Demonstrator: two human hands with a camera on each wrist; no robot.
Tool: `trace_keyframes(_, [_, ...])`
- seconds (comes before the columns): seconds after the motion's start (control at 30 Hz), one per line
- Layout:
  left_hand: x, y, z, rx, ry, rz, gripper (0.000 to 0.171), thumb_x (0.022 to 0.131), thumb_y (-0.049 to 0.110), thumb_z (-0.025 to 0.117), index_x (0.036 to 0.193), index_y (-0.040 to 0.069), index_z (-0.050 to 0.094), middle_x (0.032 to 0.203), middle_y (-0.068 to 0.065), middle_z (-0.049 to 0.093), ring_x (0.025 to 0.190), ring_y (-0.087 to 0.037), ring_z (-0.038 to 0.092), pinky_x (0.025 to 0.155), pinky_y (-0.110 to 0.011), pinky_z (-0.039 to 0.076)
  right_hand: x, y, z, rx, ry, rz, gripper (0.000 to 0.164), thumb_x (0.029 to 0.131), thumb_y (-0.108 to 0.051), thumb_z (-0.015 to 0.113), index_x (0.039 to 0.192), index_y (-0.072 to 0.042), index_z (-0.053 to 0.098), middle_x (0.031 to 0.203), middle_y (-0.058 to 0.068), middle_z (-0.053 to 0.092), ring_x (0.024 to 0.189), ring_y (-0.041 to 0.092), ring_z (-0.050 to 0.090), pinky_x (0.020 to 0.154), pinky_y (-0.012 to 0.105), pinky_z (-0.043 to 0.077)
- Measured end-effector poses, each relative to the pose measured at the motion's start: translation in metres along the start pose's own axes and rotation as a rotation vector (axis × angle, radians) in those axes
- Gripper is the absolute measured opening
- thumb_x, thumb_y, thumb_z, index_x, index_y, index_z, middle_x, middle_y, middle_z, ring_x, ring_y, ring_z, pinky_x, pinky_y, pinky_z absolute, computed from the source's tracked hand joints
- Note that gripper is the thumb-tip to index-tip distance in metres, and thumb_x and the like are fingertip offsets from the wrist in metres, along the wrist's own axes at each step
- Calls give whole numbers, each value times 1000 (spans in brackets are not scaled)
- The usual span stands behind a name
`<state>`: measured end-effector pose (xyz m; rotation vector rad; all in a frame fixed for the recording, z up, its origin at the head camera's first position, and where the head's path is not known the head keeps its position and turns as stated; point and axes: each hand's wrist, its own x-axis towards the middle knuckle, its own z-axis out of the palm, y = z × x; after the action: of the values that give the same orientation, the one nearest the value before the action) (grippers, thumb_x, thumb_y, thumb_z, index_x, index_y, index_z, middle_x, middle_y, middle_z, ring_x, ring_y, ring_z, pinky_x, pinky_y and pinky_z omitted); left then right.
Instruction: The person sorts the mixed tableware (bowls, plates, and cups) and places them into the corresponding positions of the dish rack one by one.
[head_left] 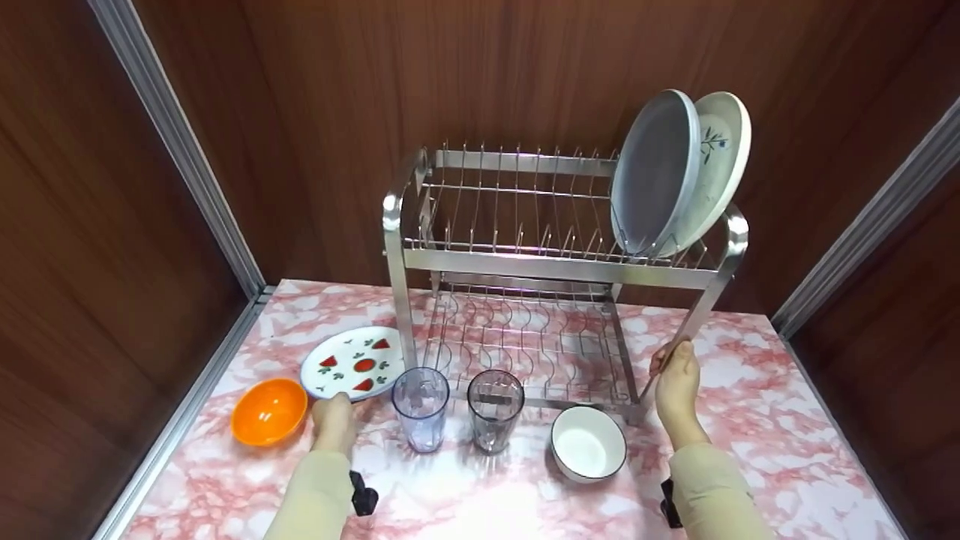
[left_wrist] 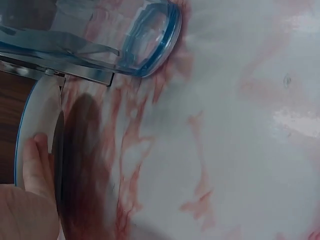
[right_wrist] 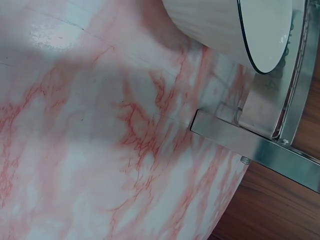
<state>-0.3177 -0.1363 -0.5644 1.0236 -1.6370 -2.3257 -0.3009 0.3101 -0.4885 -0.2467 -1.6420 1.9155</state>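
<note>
My left hand [head_left: 335, 420] pinches the near rim of a white plate [head_left: 345, 364] printed with watermelon slices, left of the rack. Seen from the left wrist, fingers [left_wrist: 34, 167] lie along the underside of the plate [left_wrist: 44, 107], and a dark shadow falls on the tabletop beside it. With my right hand [head_left: 679, 386] I grip the right front leg of a two-tier metal dish rack [head_left: 559, 270]. That hand is outside the right wrist view, which shows the rack's foot [right_wrist: 235, 137] and a white bowl [right_wrist: 215, 22] with a dark rim.
An orange bowl [head_left: 268, 412] sits beside my left hand. A bluish glass [head_left: 422, 420], a grey glass [head_left: 493, 420] and the white bowl [head_left: 589, 446] stand before the rack. A grey plate [head_left: 652, 172] and a cream plate [head_left: 720, 165] lean upright on the top tier. Brown panels enclose the table.
</note>
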Motion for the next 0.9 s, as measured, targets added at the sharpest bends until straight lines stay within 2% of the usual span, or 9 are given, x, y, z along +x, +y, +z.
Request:
trace_keyframes(0.07, [-3, 2, -3, -11, 10, 13, 48, 86, 4, 31, 130, -12, 23, 134, -21, 32, 115, -25, 40, 95, -34, 39, 3, 4, 0, 14, 6, 8, 48, 89, -39, 23, 67, -1, 42, 52, 0, 43, 46, 8, 40, 47, 19, 34])
trace_keyframes(0.2, [-12, 9, -8, -155, -73, 9, 50, 90, 3, 26, 135, -9, 8, 139, -22, 20, 117, -28, 40, 92, -33, 43, 4, 11, 1, 51, 11, -11, 48, 85, -45, 27, 65, -5, 43, 50, -2, 43, 44, 6, 40, 46, 18, 33])
trace_keyframes(0.3, [-21, 19, -10, -202, -141, -2, 53, 92, 6, 23, 136, -6, -4, 142, -21, 10, 120, -30, 37, 93, -31, 42, 3, 11, 1, 49, 8, -32, 50, 84, -48, 28, 65, -4, 43, 50, -1, 43, 44, 6, 40, 46, 18, 33])
trace_keyframes(0.33, [-23, 22, -11, -207, -157, 0, 53, 92, 6, 22, 136, -5, -5, 142, -21, 9, 116, -29, 42, 93, -31, 42, 3, 12, 0, 45, 9, -37, 50, 84, -48, 28, 65, -4, 43, 49, -1, 43, 44, 6, 40, 46, 18, 33])
trace_keyframes(0.47, [-33, 36, -10, -264, -177, 3, 53, 92, 6, 22, 138, 0, -5, 142, -21, 10, 116, -27, 40, 94, -31, 41, 1, 6, 1, 32, 2, -27, 49, 87, -43, 25, 66, -2, 42, 51, 1, 43, 45, 7, 40, 47, 18, 34])
trace_keyframes(0.57, [-37, 43, -12, -282, -159, 19, 52, 92, 5, 24, 138, 1, -1, 140, -21, 14, 117, -28, 38, 93, -32, 42, -2, 0, 2, 27, -10, -14, 49, 88, -40, 23, 68, 1, 41, 52, 2, 43, 47, 8, 40, 48, 19, 35])
trace_keyframes(0.67, [-42, 47, -17, -264, -166, 43, 51, 92, 6, 25, 137, 1, 2, 138, -20, 18, 113, -27, 41, 94, -34, 42, -6, -5, 3, 10, -15, -9, 49, 89, -40, 23, 70, 2, 41, 53, 2, 43, 48, 8, 41, 48, 19, 35])
trace_keyframes(0.8, [-51, 48, -25, -228, -181, 66, 48, 93, 7, 26, 136, 1, 7, 131, -17, 24, 96, -17, 52, 92, -33, 43, -7, -7, 2, 8, -20, 12, 48, 89, -39, 23, 71, 2, 41, 54, 2, 43, 48, 7, 41, 47, 18, 36])
trace_keyframes(0.9, [-58, 47, -30, -211, -177, 93, 45, 92, 7, 27, 133, -1, 10, 124, -15, 29, 79, -9, 57, 85, -31, 48, -7, -8, 0, 0, -32, 22, 47, 89, -38, 22, 72, 1, 41, 56, 2, 43, 49, 8, 41, 48, 19, 36])
